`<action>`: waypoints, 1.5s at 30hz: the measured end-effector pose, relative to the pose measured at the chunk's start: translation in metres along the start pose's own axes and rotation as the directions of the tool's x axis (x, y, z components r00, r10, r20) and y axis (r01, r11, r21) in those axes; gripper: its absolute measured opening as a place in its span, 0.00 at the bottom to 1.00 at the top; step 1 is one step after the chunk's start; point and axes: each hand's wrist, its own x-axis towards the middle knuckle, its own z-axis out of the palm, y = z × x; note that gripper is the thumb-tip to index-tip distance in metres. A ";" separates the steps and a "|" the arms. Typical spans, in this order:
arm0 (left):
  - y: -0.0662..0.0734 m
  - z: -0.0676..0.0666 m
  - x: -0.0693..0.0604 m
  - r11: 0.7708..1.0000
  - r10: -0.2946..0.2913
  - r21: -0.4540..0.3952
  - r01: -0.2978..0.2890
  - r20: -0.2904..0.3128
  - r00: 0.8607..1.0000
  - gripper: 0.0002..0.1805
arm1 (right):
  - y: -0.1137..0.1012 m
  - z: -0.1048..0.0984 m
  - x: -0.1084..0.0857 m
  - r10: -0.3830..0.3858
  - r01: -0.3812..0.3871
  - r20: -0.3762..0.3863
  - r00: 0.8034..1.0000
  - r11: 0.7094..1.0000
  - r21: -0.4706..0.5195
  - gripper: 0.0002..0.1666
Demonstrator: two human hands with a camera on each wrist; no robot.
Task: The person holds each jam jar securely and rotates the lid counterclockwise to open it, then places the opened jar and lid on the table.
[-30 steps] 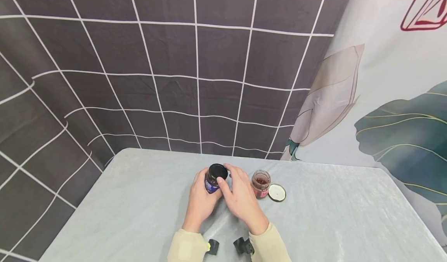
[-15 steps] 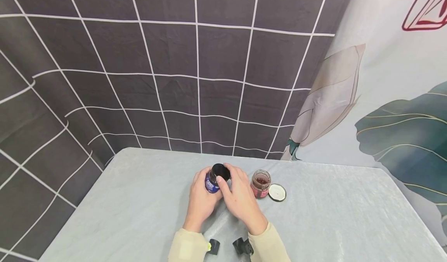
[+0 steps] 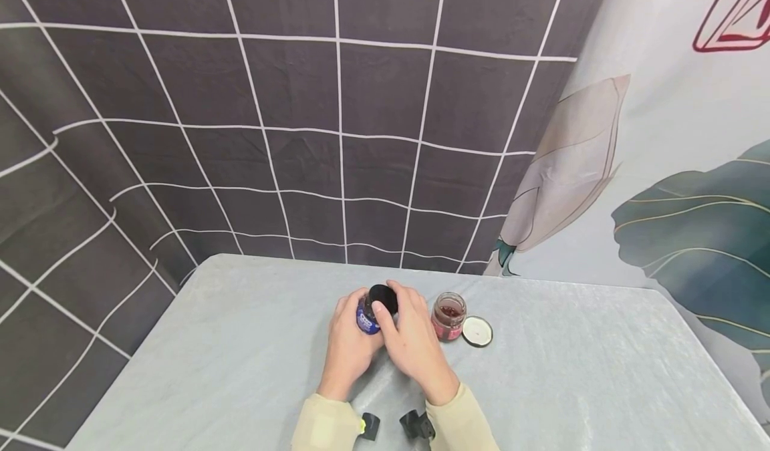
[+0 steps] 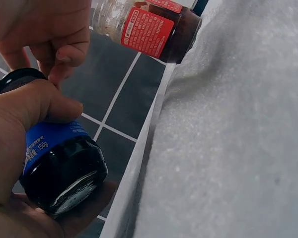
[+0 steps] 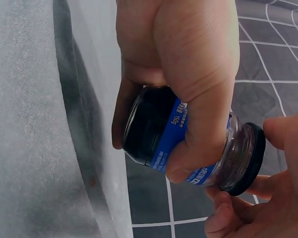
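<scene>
A glass jar with a blue label and dark contents (image 3: pixel 365 319) is held above the table, its bottom showing in the left wrist view. My left hand (image 3: pixel 350 349) grips its body, thumb across the blue label (image 4: pixel 54 139). My right hand (image 3: pixel 416 339) pinches the jar's black lid (image 5: pixel 252 161) between thumb and fingers. That lid looks tilted at the jar's mouth; I cannot tell whether it still sits fully on the rim. Clear glass neck shows between label and lid in the right wrist view.
Just right of my right hand stands an uncovered jar (image 3: pixel 447 333) with a red label and dark red contents. A lid (image 3: pixel 478 331) lies beside it, white inside facing up. Grey cloth covers the table (image 3: pixel 571 357); a dark gridded backdrop (image 3: pixel 301 164) rises behind.
The black lid has tilted and shifted slightly right against the blue-labelled jar, and more of the blue label shows. My hands have barely moved. The red-labelled jar stays put.
</scene>
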 end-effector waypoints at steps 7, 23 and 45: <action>0.003 -0.001 -0.001 0.999 0.027 0.021 -0.027 -0.010 1.000 0.33 | 0.001 0.001 0.000 0.022 -0.022 0.002 1.000 1.000 -0.012 0.31; 0.005 0.004 -0.004 0.995 0.063 0.081 -0.063 0.000 0.998 0.33 | -0.001 0.007 0.000 0.081 -0.082 -0.045 0.996 0.996 -0.020 0.30; 0.005 0.011 -0.005 0.982 0.121 0.147 -0.118 -0.016 0.992 0.30 | 0.001 0.016 0.000 0.094 -0.089 -0.179 0.979 0.995 0.034 0.24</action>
